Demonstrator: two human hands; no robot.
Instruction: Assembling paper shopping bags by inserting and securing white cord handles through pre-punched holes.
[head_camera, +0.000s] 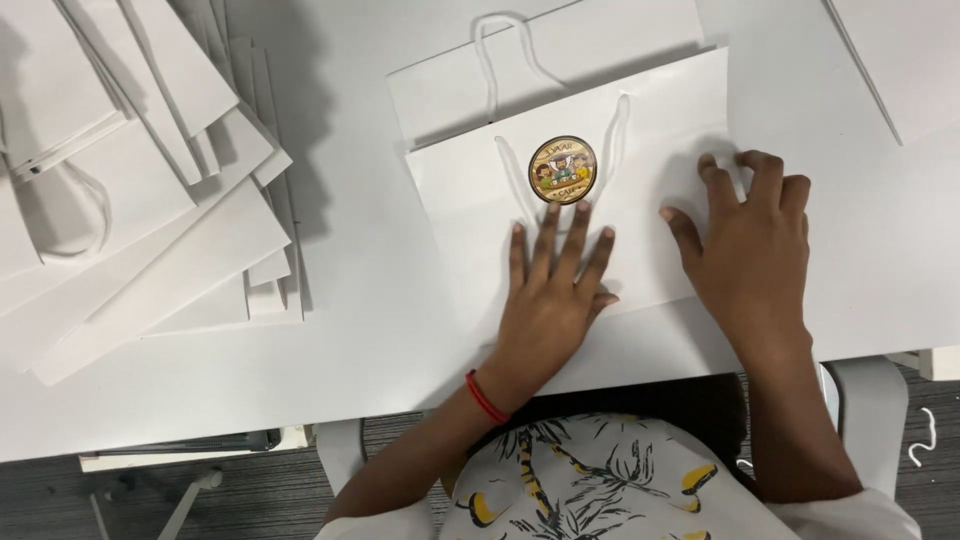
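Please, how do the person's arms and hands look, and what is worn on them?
Both arms are bare to above the elbow. The left hand has a thin red thread bracelet at its wrist. The right hand shows no ring, watch or glove.

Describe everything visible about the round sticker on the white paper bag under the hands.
The round sticker is a small brown-rimmed disc with a colourful cartoon picture inside. It lies flat, stuck near the top middle of the flat white paper bag, between the bag's white cord handles. The left hand lies spread just below it, middle fingertips almost at its lower edge. The right hand presses the bag further right, clear of the sticker.
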